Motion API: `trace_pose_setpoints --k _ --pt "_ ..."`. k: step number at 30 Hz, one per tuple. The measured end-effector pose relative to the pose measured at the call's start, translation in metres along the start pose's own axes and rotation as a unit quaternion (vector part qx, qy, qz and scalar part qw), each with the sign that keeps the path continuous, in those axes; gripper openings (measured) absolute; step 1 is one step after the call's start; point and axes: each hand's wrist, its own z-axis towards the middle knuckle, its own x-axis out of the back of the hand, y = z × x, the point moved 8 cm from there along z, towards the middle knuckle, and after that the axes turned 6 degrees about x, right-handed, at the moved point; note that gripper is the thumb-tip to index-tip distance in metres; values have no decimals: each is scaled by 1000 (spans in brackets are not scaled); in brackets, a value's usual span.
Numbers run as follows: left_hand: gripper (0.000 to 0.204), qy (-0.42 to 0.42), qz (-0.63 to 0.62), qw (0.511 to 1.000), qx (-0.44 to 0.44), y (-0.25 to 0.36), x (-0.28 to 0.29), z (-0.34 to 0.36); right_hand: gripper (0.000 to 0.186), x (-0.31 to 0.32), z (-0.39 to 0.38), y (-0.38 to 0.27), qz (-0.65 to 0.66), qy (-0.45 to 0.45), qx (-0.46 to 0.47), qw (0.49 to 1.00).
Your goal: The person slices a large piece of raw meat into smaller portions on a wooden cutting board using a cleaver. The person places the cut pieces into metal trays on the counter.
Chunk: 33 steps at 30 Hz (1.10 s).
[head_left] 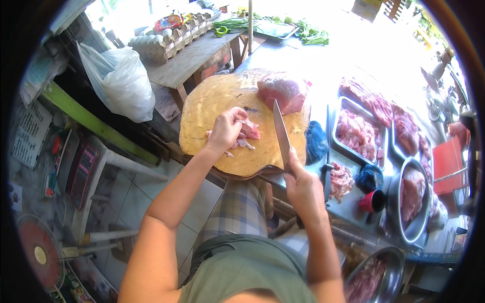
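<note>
A thick round wooden chopping board [202,108] lies before me. My left hand [226,132] is over its middle, fingers curled and closed on small pinkish meat scraps [248,129]. Some pale bits lie on the wood below that hand. In my right hand [304,192], at the board's right edge, is a kitchen knife [282,132] gripped by its handle. Its long blade points away from me, the tip reaching in front of a large chunk of raw meat [287,95]. That chunk rests at the far right of the board.
Right of the board, metal trays [335,136] and a steel basin [428,214] hold raw meat. Near them are a meat pile [341,182], blue cloth-like bundles [316,144] and a red cup [373,202]. Egg trays [174,43], a white plastic bag [124,83] and a fan [40,255] are leftward.
</note>
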Motion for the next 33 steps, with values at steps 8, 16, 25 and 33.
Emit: trace_pose_setpoints --k 8,16,25,33 --pt "13 7 325 942 -86 34 -7 -25 66 -23 0 -15 18 -55 28 998" --pt "10 15 358 914 -188 42 -15 -30 65 -33 -3 -19 -13 -81 48 996" --pt "8 -5 358 904 -233 45 -22 -27 61 -38 6 -34 -66 -102 57 991" --pt "10 -17 342 915 -213 38 -23 -17 59 -63 64 -22 -19 -40 77 996"
